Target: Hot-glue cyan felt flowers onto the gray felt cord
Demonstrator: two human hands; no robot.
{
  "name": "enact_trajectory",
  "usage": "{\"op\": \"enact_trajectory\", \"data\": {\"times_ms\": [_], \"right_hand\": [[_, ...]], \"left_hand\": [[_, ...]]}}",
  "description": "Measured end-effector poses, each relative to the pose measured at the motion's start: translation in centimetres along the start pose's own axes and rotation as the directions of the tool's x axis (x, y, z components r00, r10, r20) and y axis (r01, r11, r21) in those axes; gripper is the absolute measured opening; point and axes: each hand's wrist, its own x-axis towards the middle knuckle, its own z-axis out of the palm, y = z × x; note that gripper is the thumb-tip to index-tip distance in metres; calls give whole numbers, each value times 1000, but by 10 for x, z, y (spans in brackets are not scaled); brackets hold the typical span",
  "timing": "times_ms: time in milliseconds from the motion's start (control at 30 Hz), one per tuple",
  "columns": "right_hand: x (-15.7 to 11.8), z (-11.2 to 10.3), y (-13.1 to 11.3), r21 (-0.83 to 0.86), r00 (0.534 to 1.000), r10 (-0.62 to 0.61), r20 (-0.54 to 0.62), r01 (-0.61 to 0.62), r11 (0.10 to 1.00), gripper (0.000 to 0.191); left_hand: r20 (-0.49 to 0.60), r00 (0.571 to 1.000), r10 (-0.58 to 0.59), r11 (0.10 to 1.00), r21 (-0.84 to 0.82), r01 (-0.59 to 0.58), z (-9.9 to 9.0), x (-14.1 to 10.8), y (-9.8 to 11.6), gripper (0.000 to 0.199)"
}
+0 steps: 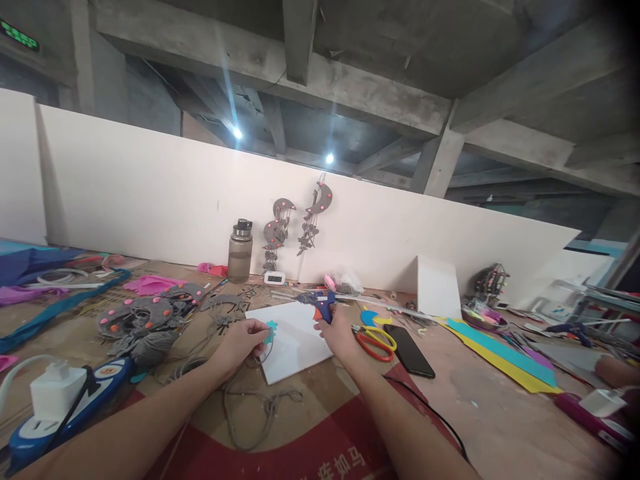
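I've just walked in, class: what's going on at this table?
A person is doing craft work with both hands. The left hand pinches a small teal cut-out over a white board, and the right hand grips a blue glue gun. Scissors and a black phone lie to the right; grey yarn trails across the cardboard in front.

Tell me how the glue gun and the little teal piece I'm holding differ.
The glue gun is dark blue with an orange part; the teal piece shows one colour. The glue gun is bulky, the teal piece small and flat. The right hand grips the glue gun; the left pinches the teal piece. Both are hand-held.
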Motion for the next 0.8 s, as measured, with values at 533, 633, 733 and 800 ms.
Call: {"op": "enact_trajectory", "data": {"times_ms": [533, 633, 733, 800], "right_hand": [[2, -4, -12, 641, 926, 245, 287, -375, 669, 19], [-1, -2, -13, 598, 877, 309, 368, -477, 644, 23], [-3, 2, -9, 524, 882, 289, 373, -458, 718, 25], [-5, 3, -6, 514, 912, 210, 352, -376, 771, 24]], "left_hand": [[1, 996, 84, 991, -106, -83, -6, -2, 15, 33], [-1, 996, 87, 989, -121, -86, -7, -3, 17, 31], [-2, 997, 76, 988, -138, -75, -6, -4, 18, 30], [-7, 997, 71, 986, -149, -71, -6, -4, 18, 29]]}}
